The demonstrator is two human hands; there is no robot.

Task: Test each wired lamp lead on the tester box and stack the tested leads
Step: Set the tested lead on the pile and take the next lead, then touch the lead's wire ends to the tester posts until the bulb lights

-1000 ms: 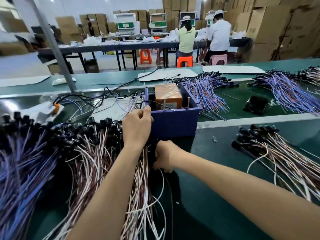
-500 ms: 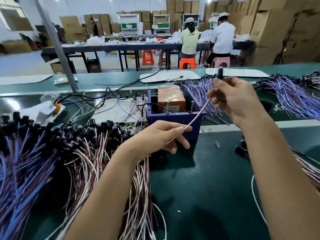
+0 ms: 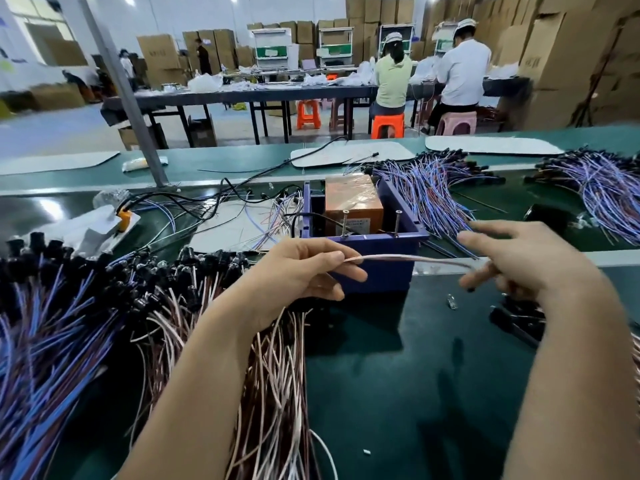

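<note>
- Grip: left hand (image 3: pixel 304 271) pinches one end of a single pale pink lead (image 3: pixel 408 259) between thumb and forefinger; right hand (image 3: pixel 523 261) takes the other end in loosely curled fingers, the forefinger stretched out above. The right hand is blurred, so I cannot tell how firm its hold is, or whether the lamp socket sits inside it.
- Lead: stretched nearly level between the two hands, in the air just in front of the tester box's near wall, touching nothing else.
- Near left of the bench (image 3: pixel 398 393): heap of pink and white leads (image 3: pixel 270 393), black sockets pointing away; beyond it, at the left edge, a heap of blue leads (image 3: pixel 41 358).
- Near right edge: a smaller stack of pink leads (image 3: pixel 519 320), mostly hidden behind the right forearm; judged to be the tested stack.
- Centre: tester box (image 3: pixel 363 237), blue, open-topped, an orange block inside and two upright screws (image 3: pixel 346 223) standing at its near rim, seemingly the contacts.
- Far side: further bundles of blue leads (image 3: pixel 433 188) fanned to the right of the box.
- Risk: a loose right-hand hold could let the lead drop among untested heaps, mixing tested with untested.
- Risk: the bare ends may miss or bridge the screws, giving a false reading.
</note>
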